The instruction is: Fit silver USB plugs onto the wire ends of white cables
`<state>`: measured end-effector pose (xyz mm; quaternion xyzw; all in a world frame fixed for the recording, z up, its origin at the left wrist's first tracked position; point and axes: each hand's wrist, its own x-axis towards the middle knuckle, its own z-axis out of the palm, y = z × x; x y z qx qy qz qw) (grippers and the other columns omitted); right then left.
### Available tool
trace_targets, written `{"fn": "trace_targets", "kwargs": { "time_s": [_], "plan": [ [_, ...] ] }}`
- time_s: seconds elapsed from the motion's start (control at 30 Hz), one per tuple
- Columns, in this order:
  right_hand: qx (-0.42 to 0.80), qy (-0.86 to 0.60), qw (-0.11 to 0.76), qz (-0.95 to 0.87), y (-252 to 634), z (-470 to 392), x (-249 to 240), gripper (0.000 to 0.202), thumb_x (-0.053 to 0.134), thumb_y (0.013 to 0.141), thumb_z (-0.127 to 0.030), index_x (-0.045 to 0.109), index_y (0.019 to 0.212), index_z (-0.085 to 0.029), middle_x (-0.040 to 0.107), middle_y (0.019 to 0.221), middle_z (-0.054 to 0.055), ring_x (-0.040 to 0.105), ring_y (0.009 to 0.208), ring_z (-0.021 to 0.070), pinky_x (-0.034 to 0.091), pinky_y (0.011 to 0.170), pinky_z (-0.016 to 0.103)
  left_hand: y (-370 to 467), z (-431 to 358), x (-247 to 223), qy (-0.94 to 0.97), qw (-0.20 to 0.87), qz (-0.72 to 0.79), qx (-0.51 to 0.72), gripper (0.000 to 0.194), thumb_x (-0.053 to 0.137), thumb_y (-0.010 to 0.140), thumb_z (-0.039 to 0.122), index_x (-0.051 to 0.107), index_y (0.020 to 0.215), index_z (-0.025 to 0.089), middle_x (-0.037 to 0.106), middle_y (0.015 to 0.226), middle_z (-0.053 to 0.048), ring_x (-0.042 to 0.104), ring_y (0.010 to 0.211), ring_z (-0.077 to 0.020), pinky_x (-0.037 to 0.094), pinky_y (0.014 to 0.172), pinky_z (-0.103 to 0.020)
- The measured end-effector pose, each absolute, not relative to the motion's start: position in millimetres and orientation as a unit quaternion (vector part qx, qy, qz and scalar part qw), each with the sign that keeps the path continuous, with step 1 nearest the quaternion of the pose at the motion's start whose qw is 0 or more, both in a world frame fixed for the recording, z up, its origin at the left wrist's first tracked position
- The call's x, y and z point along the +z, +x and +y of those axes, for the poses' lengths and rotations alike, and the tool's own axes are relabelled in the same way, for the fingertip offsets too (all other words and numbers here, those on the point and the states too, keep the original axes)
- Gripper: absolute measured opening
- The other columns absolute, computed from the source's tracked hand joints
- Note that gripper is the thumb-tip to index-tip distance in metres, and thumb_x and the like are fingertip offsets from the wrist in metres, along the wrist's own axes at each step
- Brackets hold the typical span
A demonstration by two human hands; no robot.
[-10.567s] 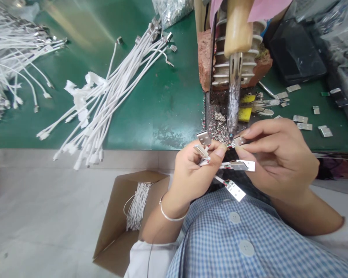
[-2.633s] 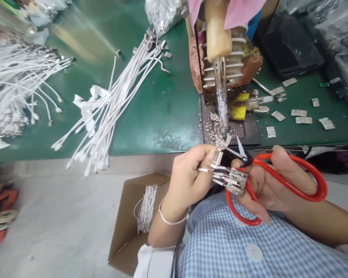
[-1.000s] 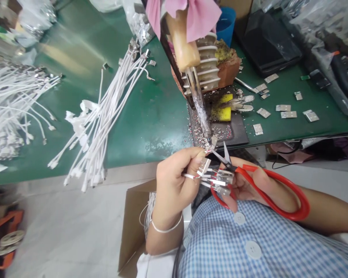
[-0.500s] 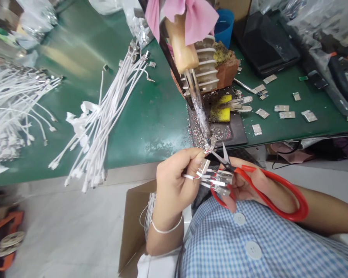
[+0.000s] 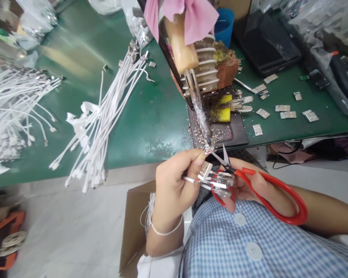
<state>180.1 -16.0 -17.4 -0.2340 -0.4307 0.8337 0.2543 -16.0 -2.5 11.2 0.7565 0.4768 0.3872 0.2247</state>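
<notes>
My left hand [image 5: 176,177] is closed, thumb and forefinger pinching a thin wire end at the tip of a soldering iron [image 5: 197,104]. White USB cables [image 5: 188,179] also run through this hand, their bare metal plugs [image 5: 220,184] sticking out toward the right. Red-handled scissors [image 5: 243,175] sit in my right hand [image 5: 261,185], with fingers through the loops and the blades partly apart. The blade tips point up and left, close to the pinched wire. My right fingers lie behind the metal plugs; whether they touch them I cannot tell.
The iron rests in a coil stand [image 5: 205,63] beside a yellow sponge [image 5: 225,109]. Loose metal plug shells [image 5: 288,114] lie right on the green table [image 5: 150,123]. White cable bundles [image 5: 113,112] lie left. Below stands an open cardboard box [image 5: 136,216].
Both hands stay almost in place. The small metal piece that showed beside the iron's tip is less visible now, and the pinched end sits slightly lower.
</notes>
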Motion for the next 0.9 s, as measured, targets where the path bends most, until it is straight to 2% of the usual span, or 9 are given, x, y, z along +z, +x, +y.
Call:
{"fn": "trace_targets", "kwargs": {
  "time_s": [0.2, 0.67, 0.8, 0.9],
  "plan": [
    [0.827, -0.221, 0.283, -0.433, 178.4, -16.3, -19.4, 0.061, 0.037, 0.088, -0.078, 0.048, 0.090, -0.018, 0.060, 0.074, 0.003, 0.056, 0.068, 0.0137, 0.048, 0.070, 0.029, -15.5, -2.7, 10.5, 0.756, 0.220, 0.481, 0.387, 0.014, 0.058, 0.092, 0.009, 0.067, 0.089, 0.020, 0.071, 0.072, 0.002, 0.064, 0.059, -0.0090, 0.050, 0.055, -0.018],
    [0.812, -0.238, 0.264, -0.463, 179.8, -15.6, -20.1, 0.060, 0.034, 0.089, -0.077, 0.047, 0.089, -0.018, 0.060, 0.074, 0.004, 0.055, 0.068, 0.0133, 0.048, 0.065, 0.027, -17.7, -6.9, 7.7, 0.742, 0.240, 0.502, 0.375, 0.012, 0.059, 0.091, 0.010, 0.067, 0.088, 0.019, 0.069, 0.069, 0.002, 0.060, 0.055, -0.0077, 0.048, 0.053, -0.017],
    [0.747, -0.272, 0.256, -0.550, 181.9, -14.7, -23.5, 0.057, 0.041, 0.088, -0.077, 0.044, 0.087, -0.020, 0.055, 0.069, 0.000, 0.046, 0.057, 0.0100, 0.038, 0.050, 0.022, -19.0, -12.1, 2.0, 0.734, 0.263, 0.507, 0.367, 0.012, 0.059, 0.091, 0.011, 0.068, 0.088, 0.019, 0.072, 0.071, 0.000, 0.062, 0.057, -0.0092, 0.049, 0.055, -0.019],
    [0.688, -0.307, 0.237, -0.613, 184.2, -12.6, -21.4, 0.049, 0.051, 0.088, -0.070, 0.041, 0.083, -0.022, 0.046, 0.061, -0.005, 0.036, 0.050, 0.0081, 0.028, 0.042, 0.020, -18.6, -14.9, 0.1, 0.727, 0.277, 0.508, 0.369, 0.012, 0.060, 0.092, 0.014, 0.069, 0.086, 0.019, 0.073, 0.072, 0.000, 0.064, 0.057, -0.0106, 0.050, 0.055, -0.021]
  ]
}}
